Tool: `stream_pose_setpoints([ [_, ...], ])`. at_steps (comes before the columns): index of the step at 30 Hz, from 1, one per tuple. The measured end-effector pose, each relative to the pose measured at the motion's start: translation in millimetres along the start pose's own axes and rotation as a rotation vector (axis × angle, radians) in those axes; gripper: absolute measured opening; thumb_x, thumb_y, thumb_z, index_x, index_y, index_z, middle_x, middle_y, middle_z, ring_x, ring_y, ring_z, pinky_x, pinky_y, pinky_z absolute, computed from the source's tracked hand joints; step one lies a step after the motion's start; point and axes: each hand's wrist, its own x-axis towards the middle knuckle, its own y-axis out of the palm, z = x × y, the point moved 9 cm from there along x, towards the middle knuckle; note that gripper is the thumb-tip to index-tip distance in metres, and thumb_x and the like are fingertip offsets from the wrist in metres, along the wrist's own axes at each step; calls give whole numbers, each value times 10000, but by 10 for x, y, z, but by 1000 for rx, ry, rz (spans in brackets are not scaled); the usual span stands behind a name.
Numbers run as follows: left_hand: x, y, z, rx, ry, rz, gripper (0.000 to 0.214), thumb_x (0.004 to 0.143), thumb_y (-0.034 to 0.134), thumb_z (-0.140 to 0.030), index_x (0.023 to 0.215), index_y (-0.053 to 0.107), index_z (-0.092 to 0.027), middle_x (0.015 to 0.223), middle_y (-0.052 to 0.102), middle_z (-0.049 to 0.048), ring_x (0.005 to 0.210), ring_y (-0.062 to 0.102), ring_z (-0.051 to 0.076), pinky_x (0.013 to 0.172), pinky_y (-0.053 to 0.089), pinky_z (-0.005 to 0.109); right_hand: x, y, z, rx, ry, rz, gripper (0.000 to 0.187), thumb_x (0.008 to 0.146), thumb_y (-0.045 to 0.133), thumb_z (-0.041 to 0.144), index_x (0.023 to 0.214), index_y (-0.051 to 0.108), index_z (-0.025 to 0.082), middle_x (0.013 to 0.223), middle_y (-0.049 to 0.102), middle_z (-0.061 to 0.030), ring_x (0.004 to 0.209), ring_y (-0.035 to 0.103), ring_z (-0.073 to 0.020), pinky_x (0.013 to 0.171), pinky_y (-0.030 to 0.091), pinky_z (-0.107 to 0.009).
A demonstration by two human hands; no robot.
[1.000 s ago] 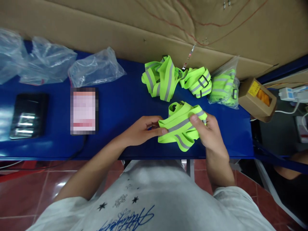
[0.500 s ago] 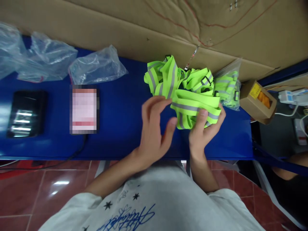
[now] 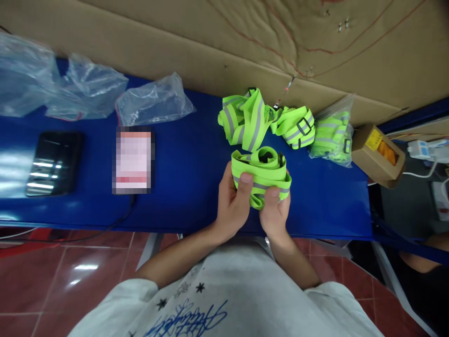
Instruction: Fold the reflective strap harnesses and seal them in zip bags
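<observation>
Near the table's front edge, my left hand (image 3: 235, 203) and my right hand (image 3: 276, 210) both grip a folded neon-yellow reflective strap (image 3: 261, 179) with grey stripes. Each thumb presses on its near side, and the other fingers are mostly hidden around the back. Black buckles show among its upper folds. Just behind it lies a loose heap of the same reflective strap (image 3: 243, 119). A rolled reflective strap bundle (image 3: 296, 127) with a black buckle is to the right of that heap. Farther right, a clear bag (image 3: 331, 138) contains more such strap.
Clear plastic bags (image 3: 154, 100) lie along the back left of the blue table (image 3: 182, 187). A black case (image 3: 54, 164) and a blurred-out device (image 3: 132, 161) sit at left. At right stand a cardboard box (image 3: 379, 154) and white plugs (image 3: 428, 150). Another person's arm (image 3: 426, 252) shows at far right.
My left hand, open and apart before, now grips the strap bundle too. My right hand has brought the bundle left and nearer to me, away from the other straps.
</observation>
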Motion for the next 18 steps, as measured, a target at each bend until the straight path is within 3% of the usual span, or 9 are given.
stream_pose_setpoints([
  [3,43,-17,14,-12,24,28,537,1001,434,-725,1094,625,-232,1106,721,70,1031,687,226,891,571,343,-47,37,-27,206,24,3,753,1005,407,709,1603,300,263,1467,609,-162,1399,592,-301,1138,535,-481],
  [6,36,7,28,-41,88,116,594,998,412,-737,1311,577,-261,1344,644,104,1236,633,261,1073,526,409,-125,42,41,224,-24,30,807,903,710,606,1567,395,273,1516,592,-148,1399,598,-304,1157,530,-472],
  [8,6,34,16,-11,159,182,698,979,394,-770,1489,459,-299,1517,532,118,1418,518,288,1201,433,460,-148,16,65,199,-44,44,863,825,839,491,1554,423,290,1503,614,-132,1364,630,-299,1135,554,-455],
  [12,31,35,-26,34,180,374,750,1007,242,-756,1647,216,-366,1692,355,90,1572,347,278,1264,354,494,-96,-89,2,147,-44,12,709,843,827,400,1477,530,289,1391,704,-106,1260,705,-285,1058,612,-434],
  [14,193,-111,-157,111,212,465,713,1041,223,-701,1669,162,-369,1733,291,78,1569,358,280,1254,362,503,-71,-157,-82,127,-24,-21,633,867,799,384,1446,561,286,1364,721,-97,1221,726,-277,1026,631,-429],
  [16,507,-407,-400,425,384,471,834,965,601,-640,1655,257,-323,1715,336,95,1569,337,333,1288,273,536,-82,-226,-201,108,16,-42,616,880,785,369,1446,561,278,1317,746,-93,1161,754,-268,989,648,-423],
  [18,1003,-897,-646,761,494,272,925,746,884,-580,1541,495,-311,1668,425,69,1572,286,410,1322,36,596,-131,-317,-326,92,49,-73,598,877,786,354,1428,569,268,1272,765,-95,1110,772,-268,961,657,-425],
])
